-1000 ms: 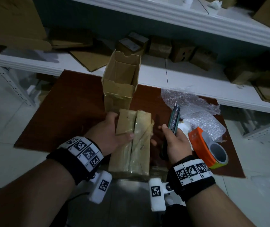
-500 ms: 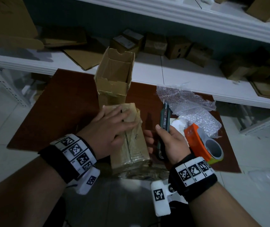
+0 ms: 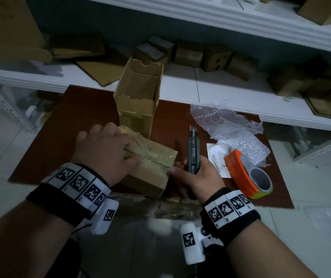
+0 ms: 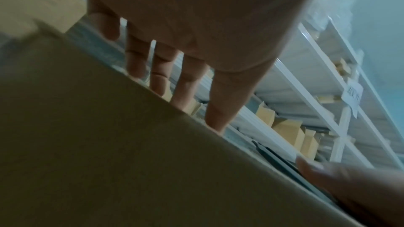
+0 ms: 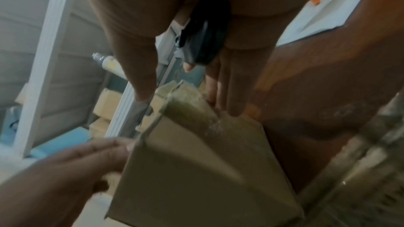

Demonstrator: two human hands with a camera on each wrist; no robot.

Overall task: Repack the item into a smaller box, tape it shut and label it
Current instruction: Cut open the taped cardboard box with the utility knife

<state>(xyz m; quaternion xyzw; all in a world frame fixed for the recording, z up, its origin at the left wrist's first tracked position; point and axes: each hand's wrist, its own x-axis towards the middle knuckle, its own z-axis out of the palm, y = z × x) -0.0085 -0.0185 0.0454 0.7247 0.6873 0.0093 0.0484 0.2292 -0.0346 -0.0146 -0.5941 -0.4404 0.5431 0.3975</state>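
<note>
A taped cardboard box (image 3: 154, 167) lies slantwise on the brown board (image 3: 76, 125). My left hand (image 3: 110, 149) holds it from above, fingers (image 4: 190, 78) reaching over its far edge and thumb lying on the taped seam. My right hand (image 3: 192, 169) grips a dark utility knife (image 3: 192, 149) that points away from me, and its fingertips (image 5: 234, 108) touch the box's right end (image 5: 196, 170). I cannot tell whether the blade is out. Just behind stands a taller, narrow cardboard box (image 3: 138, 97), open at the top.
An orange tape dispenser (image 3: 247, 177), a white printed label (image 3: 216, 157) and crumpled bubble wrap (image 3: 231, 127) lie on the board's right side. A low white shelf (image 3: 200, 91) with several small boxes runs behind it. Tiled floor surrounds the board.
My left hand moved from the box's flap onto its top, and the box turned from lengthwise to slantwise. The right hand kept the knife and stayed beside the box's right end.
</note>
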